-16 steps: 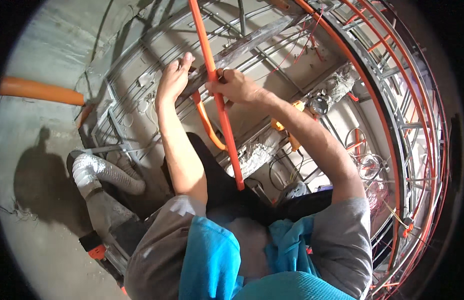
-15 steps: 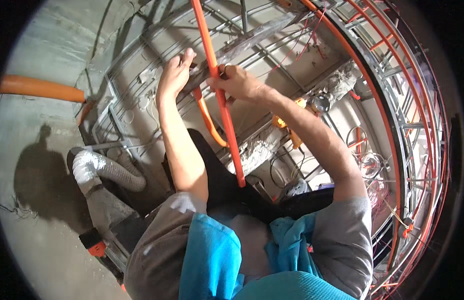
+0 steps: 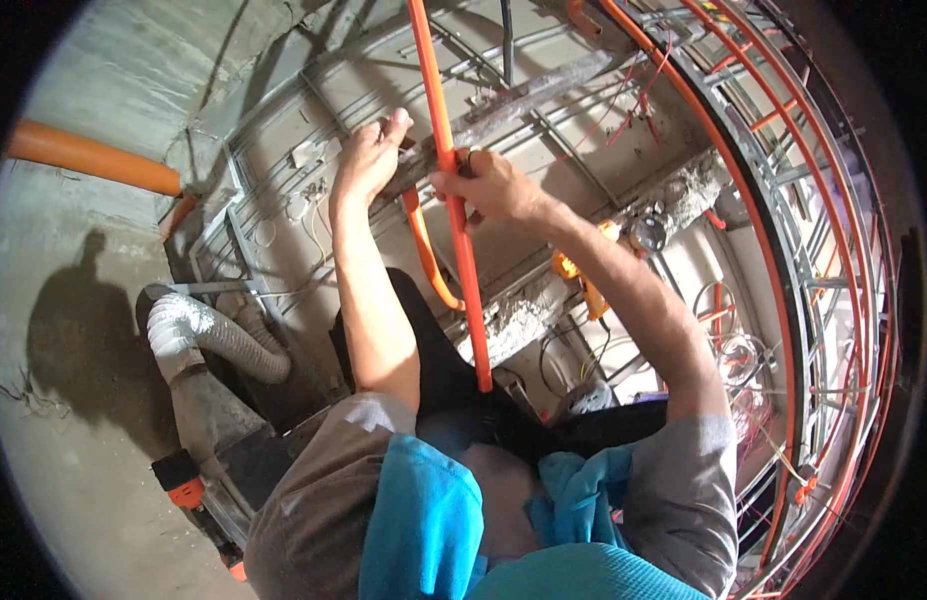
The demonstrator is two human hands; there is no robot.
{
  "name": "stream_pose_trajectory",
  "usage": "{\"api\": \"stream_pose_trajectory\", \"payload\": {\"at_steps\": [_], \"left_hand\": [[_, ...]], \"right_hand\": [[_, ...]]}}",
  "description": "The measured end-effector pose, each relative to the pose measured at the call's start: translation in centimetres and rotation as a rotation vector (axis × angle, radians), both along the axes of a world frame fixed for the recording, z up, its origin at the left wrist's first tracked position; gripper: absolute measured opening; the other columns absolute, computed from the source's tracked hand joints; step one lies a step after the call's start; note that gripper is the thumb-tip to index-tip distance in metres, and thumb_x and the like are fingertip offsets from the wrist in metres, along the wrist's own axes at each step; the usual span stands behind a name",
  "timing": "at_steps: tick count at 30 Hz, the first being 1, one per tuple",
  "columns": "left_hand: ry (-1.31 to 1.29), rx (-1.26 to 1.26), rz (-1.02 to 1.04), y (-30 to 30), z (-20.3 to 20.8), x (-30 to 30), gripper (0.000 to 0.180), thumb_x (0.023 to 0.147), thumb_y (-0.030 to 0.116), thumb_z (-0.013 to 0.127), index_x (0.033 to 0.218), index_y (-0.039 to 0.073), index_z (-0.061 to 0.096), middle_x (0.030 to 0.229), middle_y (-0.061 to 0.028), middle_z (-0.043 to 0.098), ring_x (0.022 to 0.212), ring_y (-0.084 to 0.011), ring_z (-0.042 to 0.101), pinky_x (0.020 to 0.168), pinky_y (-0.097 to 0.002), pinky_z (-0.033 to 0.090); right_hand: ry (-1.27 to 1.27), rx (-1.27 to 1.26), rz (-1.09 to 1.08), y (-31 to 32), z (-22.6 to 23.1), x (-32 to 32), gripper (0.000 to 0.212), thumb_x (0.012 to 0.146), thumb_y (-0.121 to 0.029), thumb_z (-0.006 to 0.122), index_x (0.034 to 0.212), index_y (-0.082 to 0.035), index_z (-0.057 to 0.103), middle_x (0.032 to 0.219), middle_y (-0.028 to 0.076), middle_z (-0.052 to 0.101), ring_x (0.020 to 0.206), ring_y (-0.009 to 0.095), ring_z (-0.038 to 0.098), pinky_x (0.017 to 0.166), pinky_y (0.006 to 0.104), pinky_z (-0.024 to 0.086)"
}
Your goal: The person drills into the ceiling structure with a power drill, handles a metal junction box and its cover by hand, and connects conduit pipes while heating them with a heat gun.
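A long straight orange conduit pipe (image 3: 464, 260) runs from the top of the view down to above my lap. My right hand (image 3: 499, 190) grips it from the right, thumb across its front. Left of the pipe, my left hand (image 3: 364, 165) is curled beside a grey beam (image 3: 524, 95), thumb pointing up. Most of its fingers are hidden, and what they hold cannot be made out. A second, bent orange conduit (image 3: 424, 250) hangs below the beam, between my left forearm and the straight pipe.
A thick orange pipe (image 3: 94, 157) sticks out at the left wall. Below it are a ribbed grey hose (image 3: 219, 335) and a black-and-orange power tool (image 3: 189, 490). A yellow tool (image 3: 589, 280) sits behind my right forearm. Metal framing with orange conduits (image 3: 754, 190) curves along the right.
The view has shifted slightly, so the hands and pipe sit a little lower and farther right. My right hand keeps its grip on the pipe; my left hand stays by the beam.
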State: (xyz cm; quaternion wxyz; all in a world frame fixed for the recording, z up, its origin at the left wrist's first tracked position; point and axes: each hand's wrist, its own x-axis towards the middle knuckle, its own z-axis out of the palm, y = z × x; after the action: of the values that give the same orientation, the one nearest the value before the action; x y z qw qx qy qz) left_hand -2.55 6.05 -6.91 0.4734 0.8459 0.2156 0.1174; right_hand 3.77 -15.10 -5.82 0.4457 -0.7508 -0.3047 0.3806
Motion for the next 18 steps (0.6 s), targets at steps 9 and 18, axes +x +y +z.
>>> {"api": "stream_pose_trajectory", "payload": {"at_steps": [9, 18], "left_hand": [[-0.070, -0.087, -0.152, -0.3, 1.1, -0.5, 0.061, 0.098, 0.060, 0.063, 0.092, -0.001, 0.064, 0.076, -0.0045, 0.056, 0.075, -0.0143, 0.049, 0.071, -0.0347, 0.044], [-0.089, -0.105, -0.305, -1.7, 3.0, -1.0, 0.047, 0.095, 0.045, 0.074, 0.099, -0.002, 0.067, 0.079, -0.0051, 0.065, 0.074, -0.0125, 0.056, 0.069, -0.0312, 0.047]], "right_hand": [[0.043, -0.005, -0.057, 1.3, 4.0, -2.0, 0.045, 0.097, -0.041, 0.067, 0.098, 0.004, 0.068, 0.072, 0.010, 0.068, 0.060, 0.016, 0.068, 0.060, 0.0317, 0.057], [0.154, 0.022, -0.088, 1.2, 4.1, -1.8, 0.048, 0.097, -0.043, 0.068, 0.098, 0.006, 0.067, 0.078, 0.011, 0.070, 0.062, 0.017, 0.070, 0.063, 0.0326, 0.060]]}}
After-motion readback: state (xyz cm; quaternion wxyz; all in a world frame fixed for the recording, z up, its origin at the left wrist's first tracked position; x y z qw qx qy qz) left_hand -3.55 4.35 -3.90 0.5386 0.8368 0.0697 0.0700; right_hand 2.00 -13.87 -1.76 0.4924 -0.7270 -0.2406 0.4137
